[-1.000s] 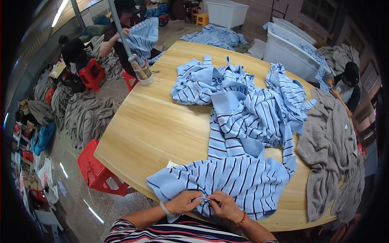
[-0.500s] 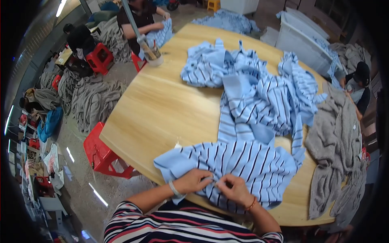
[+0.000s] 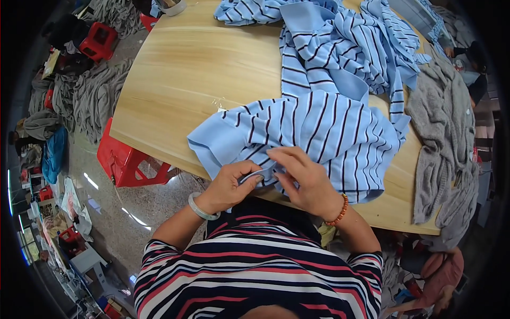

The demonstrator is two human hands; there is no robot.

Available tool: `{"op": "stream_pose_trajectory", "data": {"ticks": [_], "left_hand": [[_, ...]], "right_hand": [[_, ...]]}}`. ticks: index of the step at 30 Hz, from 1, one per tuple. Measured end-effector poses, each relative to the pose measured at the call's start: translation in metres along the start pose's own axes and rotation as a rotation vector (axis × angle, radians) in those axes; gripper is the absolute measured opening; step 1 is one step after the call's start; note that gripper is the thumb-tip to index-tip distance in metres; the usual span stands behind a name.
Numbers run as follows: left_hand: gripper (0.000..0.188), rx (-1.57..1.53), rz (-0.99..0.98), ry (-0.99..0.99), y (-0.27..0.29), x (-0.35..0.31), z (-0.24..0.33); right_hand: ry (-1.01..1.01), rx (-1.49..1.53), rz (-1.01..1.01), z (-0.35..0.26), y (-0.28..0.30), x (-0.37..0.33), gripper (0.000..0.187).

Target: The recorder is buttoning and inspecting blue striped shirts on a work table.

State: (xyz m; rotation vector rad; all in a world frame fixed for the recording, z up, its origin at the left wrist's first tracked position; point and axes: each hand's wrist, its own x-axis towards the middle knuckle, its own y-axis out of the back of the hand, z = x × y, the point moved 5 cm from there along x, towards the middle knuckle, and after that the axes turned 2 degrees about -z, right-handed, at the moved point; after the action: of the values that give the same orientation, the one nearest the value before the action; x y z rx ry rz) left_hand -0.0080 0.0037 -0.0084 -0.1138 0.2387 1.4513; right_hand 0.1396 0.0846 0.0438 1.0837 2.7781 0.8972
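A light blue knit garment (image 3: 340, 135) with dark stripes lies across the near edge of the table, its broad plain blue band (image 3: 215, 135) spread toward the left. My left hand (image 3: 231, 186) pinches a folded blue edge of it between thumb and fingers. Just to the right, my right hand (image 3: 305, 183) hovers at that same edge, thumb and fingertips apart. Whether those fingertips touch the cloth is hard to see. Beyond lies a heap of matching striped garments (image 3: 345, 48), crumpled and overlapping.
The wooden table (image 3: 186, 80) has small white scraps on it. Grey knit pieces (image 3: 441, 122) hang over its right side. A red stool (image 3: 127, 159) stands by the left edge, with grey cloth piles (image 3: 101, 98) on the floor beyond. Another person (image 3: 441, 276) is at the lower right.
My view has tilted downward, so the table appears higher. My right hand's fingers have spread from their pinch near the cloth, while the left keeps its pinch on the edge.
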Motion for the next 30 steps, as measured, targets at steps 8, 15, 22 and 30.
{"op": "stream_pose_trajectory", "data": {"ticks": [8, 15, 22, 30], "left_hand": [[0.013, -0.065, 0.007, -0.014, -0.009, -0.004, -0.006], [0.016, -0.406, -0.215, 0.212, -0.006, 0.007, -0.019], [0.014, -0.288, -0.177, 0.097, -0.006, 0.005, -0.013], [0.013, 0.447, 0.079, -0.240, -0.012, 0.000, 0.003]], "right_hand": [[-0.050, 0.064, -0.144, 0.015, -0.013, -0.009, 0.013], [-0.653, 0.701, -0.385, 0.049, -0.019, -0.011, 0.027], [-0.540, 0.638, -0.407, 0.039, -0.023, -0.013, 0.015], [0.168, -0.107, -0.058, -0.007, -0.017, -0.023, 0.020]]}}
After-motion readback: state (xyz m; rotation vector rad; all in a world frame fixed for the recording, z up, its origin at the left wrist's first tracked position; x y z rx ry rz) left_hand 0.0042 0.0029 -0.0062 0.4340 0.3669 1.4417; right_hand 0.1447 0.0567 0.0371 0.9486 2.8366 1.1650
